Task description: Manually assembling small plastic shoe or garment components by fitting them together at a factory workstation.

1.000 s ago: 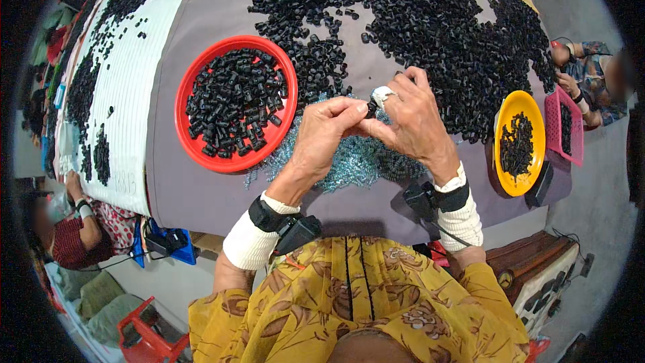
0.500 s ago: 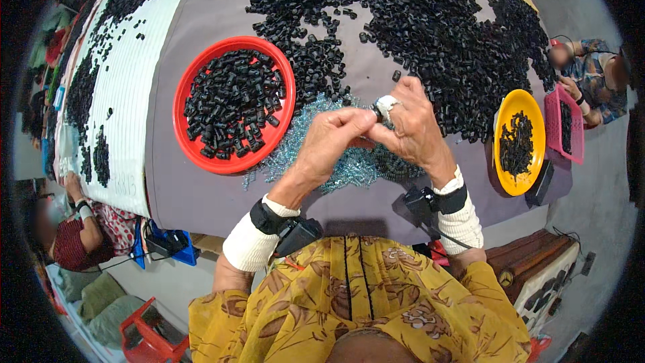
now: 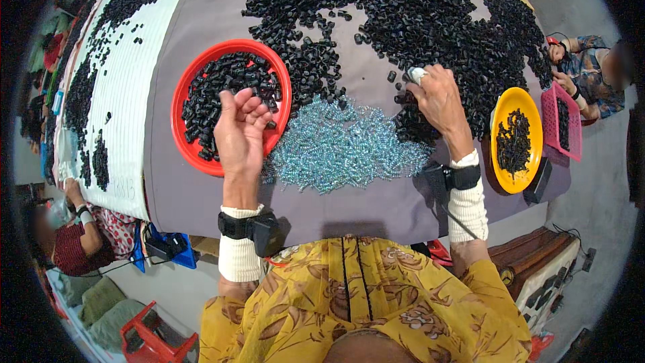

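Note:
Over the right side of the round red tray [image 3: 180,111], my left hand [image 3: 243,131] is turned palm up, its fingers loosely curled and apart, holding nothing visible. Small black cylindrical pieces [image 3: 201,104] fill that tray. My right hand [image 3: 440,101] is at the near edge of a wide spread of similar black pieces [image 3: 410,10]. Its fingers are drawn together and one fingertip has a white wrap [image 3: 417,74]. Dark bits show by the fingertips, but what they grip cannot be made out. Between my hands lies a heap of tiny shiny light-blue coil-like pieces [image 3: 349,148].
At the right stand a yellow tray [image 3: 498,154] of thin black parts and a pink basket [image 3: 552,117]. A co-worker [image 3: 583,74] sits beyond them. Another person [image 3: 77,235] works at the white-covered table [image 3: 124,128] on the left.
My hands, which met over the light-blue heap around a small black piece, have separated. The left went to the red tray and opened; the right moved right to the black pieces.

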Tool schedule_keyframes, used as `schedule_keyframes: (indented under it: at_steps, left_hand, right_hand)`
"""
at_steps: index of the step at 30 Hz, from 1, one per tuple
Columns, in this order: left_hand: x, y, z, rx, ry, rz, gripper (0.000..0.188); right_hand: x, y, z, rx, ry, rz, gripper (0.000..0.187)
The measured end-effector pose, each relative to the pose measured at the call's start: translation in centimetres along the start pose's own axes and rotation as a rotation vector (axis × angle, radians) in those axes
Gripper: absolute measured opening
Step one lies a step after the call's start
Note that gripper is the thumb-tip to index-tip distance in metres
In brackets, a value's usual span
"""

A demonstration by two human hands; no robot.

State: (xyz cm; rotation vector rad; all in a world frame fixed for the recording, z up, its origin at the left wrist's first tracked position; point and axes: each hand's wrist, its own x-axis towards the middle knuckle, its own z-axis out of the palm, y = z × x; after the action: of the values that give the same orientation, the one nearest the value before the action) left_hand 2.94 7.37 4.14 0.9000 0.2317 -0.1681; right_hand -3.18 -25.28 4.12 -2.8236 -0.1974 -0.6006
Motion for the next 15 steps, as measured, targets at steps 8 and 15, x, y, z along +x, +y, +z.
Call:
schedule_keyframes:
  at_steps: [8,15]
  left_hand:
    - [-1.0,-1.0,0.6,0.154,-0.093,-0.104,0.029]
    - [-1.5,-3.1,2.8,0.253,-0.217,-0.212,0.023]
  right_hand:
    - [1.6,-0.9,1.7,0.019,-0.062,-0.047,0.009]
    - [1.5,0.8,1.6,-0.076,-0.090,0.024,0.010]
